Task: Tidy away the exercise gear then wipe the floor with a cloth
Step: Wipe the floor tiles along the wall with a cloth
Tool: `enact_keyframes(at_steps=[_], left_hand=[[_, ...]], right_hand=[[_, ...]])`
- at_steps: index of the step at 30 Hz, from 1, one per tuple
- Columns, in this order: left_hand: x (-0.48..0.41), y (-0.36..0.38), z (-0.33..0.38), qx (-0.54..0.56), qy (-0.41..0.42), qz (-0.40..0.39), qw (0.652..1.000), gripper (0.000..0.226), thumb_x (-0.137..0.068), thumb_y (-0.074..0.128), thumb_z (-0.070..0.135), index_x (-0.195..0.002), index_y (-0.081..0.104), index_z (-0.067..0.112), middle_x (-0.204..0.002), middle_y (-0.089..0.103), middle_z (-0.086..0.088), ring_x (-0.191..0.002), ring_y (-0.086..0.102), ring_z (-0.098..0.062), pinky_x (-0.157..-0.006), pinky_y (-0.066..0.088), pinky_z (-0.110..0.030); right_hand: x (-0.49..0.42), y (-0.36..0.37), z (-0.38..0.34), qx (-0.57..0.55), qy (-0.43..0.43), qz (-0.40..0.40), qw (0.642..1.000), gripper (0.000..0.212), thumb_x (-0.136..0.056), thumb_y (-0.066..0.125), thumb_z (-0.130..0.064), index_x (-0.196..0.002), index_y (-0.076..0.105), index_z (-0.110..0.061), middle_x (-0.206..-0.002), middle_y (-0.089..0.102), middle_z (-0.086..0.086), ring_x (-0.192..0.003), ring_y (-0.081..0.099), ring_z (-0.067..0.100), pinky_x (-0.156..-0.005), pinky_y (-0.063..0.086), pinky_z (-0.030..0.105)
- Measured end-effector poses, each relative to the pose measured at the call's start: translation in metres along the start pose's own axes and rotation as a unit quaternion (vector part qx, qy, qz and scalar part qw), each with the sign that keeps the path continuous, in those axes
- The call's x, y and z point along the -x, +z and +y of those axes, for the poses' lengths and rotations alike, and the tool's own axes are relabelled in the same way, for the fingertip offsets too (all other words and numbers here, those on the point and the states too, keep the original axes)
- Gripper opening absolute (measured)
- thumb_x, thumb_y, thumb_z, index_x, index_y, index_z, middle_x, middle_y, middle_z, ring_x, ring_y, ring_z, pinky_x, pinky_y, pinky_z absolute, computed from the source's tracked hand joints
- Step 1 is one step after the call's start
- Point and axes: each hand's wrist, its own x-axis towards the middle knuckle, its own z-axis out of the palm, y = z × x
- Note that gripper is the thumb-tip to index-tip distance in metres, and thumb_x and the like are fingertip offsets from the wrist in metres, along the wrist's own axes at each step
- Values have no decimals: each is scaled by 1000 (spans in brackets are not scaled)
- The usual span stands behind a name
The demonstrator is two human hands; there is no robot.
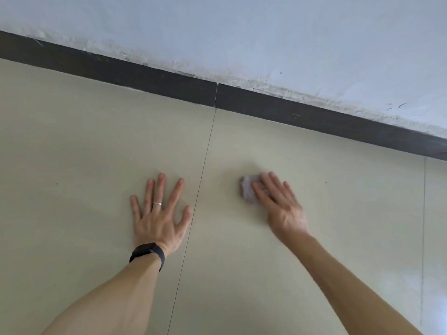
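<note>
A small pale pinkish cloth [246, 188] lies bunched on the beige tiled floor [96, 146]. My right hand [280, 204] presses on it with straight fingers, covering its right part; hand and cloth are blurred. My left hand [160, 213] lies flat on the floor with spread fingers, just left of a tile joint. It wears a ring, and a black band sits on the wrist. No exercise gear is in view.
A dark skirting board [290, 112] runs slantwise along the foot of a pale, scuffed wall [242, 32] beyond the hands. Tile joints [205, 163] cross the floor between the hands and at the far right.
</note>
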Motion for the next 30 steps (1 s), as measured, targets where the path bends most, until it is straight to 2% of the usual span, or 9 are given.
enact_keyframes(at_steps=[2,5,7,11,16,18,22,25,30], left_hand=[[0,2,0,0,7,10,1000,68,-92,24,63,-155,7,47,-167,-7,7,-154,5,-22,-120,4,-57],[1,3,0,7,12,21,1000,68,-91,27,62,-156,12,46,-168,-3,6,-154,7,-23,-120,4,-57],[-1,2,0,9,10,20,1000,68,-91,28,62,-155,13,46,-168,-3,6,-154,7,-22,-120,4,-57],[0,1,0,3,11,20,1000,69,-90,28,64,-155,14,47,-168,-2,5,-154,8,-22,-119,5,-58],[1,1,0,-2,7,17,1000,69,-90,27,64,-156,15,45,-168,-3,6,-154,8,-22,-119,6,-59],[1,1,1,-1,7,17,1000,69,-90,27,63,-156,16,44,-168,-2,5,-153,9,-23,-119,7,-59],[1,2,1,5,6,20,1000,69,-90,27,62,-156,14,44,-168,-3,5,-154,8,-23,-119,4,-58],[1,3,1,7,5,18,1000,69,-91,24,63,-156,9,45,-167,-5,5,-154,4,-23,-119,1,-57],[0,2,2,1,-10,-5,1000,71,-90,23,65,-156,5,47,-167,-11,8,-154,-2,-21,-120,0,-57]], right_hand=[[-34,-14,33,-41,238,56,969,72,-84,37,10,-153,34,-11,-162,22,11,-151,15,28,-122,15,46],[-99,-17,26,-122,493,120,853,60,-98,32,-6,-156,18,-6,-165,8,10,-152,2,26,-122,7,46],[-128,-6,-8,-134,469,116,865,57,-101,32,-15,-156,18,-6,-165,7,9,-152,2,25,-122,5,47],[-122,21,-90,-97,137,-5,986,57,-103,32,-20,-157,16,-12,-166,7,2,-153,-1,18,-121,1,41],[-87,7,-67,-3,-36,-69,997,75,-81,22,1,-155,28,-12,-163,22,-1,-151,14,15,-123,11,44],[-67,-8,-14,40,-4,-55,998,76,-78,26,7,-151,38,-11,-159,32,0,-149,23,18,-122,18,46],[-29,-60,108,35,252,16,967,70,-76,39,17,-139,55,-9,-146,52,6,-139,38,34,-109,39,56],[-2,-73,121,-17,383,64,921,64,-84,42,16,-138,57,-14,-140,58,0,-124,44,32,-95,50,45],[43,-12,-9,-77,262,110,956,70,-73,42,20,-134,60,-8,-138,59,3,-106,48,28,-89,50,31]])
